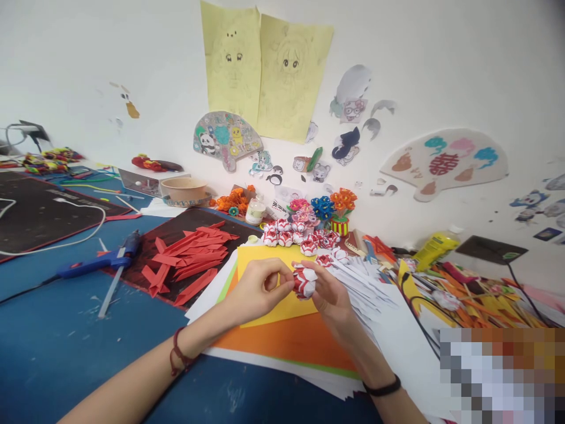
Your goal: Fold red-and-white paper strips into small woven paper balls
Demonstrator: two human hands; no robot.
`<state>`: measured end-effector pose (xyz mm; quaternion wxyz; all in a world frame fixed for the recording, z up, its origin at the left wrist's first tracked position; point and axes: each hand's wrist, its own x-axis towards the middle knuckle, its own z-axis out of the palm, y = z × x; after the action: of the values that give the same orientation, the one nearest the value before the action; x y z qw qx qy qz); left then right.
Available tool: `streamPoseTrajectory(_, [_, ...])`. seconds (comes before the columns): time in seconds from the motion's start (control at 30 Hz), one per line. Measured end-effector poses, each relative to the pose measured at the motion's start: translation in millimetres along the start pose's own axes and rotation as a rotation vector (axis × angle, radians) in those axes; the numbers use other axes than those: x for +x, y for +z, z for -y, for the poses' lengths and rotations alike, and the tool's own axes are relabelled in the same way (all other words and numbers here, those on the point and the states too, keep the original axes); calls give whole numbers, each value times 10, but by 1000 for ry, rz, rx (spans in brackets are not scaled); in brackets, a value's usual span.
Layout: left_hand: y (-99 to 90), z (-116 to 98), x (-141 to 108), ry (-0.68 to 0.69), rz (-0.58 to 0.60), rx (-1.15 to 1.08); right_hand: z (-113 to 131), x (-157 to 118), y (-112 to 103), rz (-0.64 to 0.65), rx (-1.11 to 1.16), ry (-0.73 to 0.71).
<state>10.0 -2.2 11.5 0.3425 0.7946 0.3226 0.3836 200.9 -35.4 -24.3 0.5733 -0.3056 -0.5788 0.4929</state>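
A red and white folded paper flower [305, 281] is held up between my two hands, over yellow paper [260, 259]. My left hand [260, 288] pinches its left side with thumb and forefinger. Around its right side curl the fingers and thumb of my right hand [333, 300]. Just beyond stand several similar red and white paper flowers [285, 238] in a cluster. Folded red paper strips [194, 259] lie in a heap to the left, and white paper strips [362, 291] fan out on the right.
A blue hot glue gun [99, 259] with its cord lies on the blue table [48, 341] at left. Behind are a round bowl [184, 192], a small jar [255, 211] and paper bouquets [322, 207]. Right of me are a yellow bottle [436, 247] and piled paper scraps [477, 294].
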Motion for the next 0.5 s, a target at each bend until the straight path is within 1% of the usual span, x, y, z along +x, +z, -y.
streamPoseTrajectory(0.17, [-13,-10,1,32,-32,42,-11,-1,-2,12,39,-6])
streamPoseTrajectory(0.33, [9,32,-9,173,-92,164,-29,-5,-27,35,-15,-8])
streamPoseTrajectory(0.5, [43,95,-48,267,-103,283,-63,4,-33,-18,-81,-72])
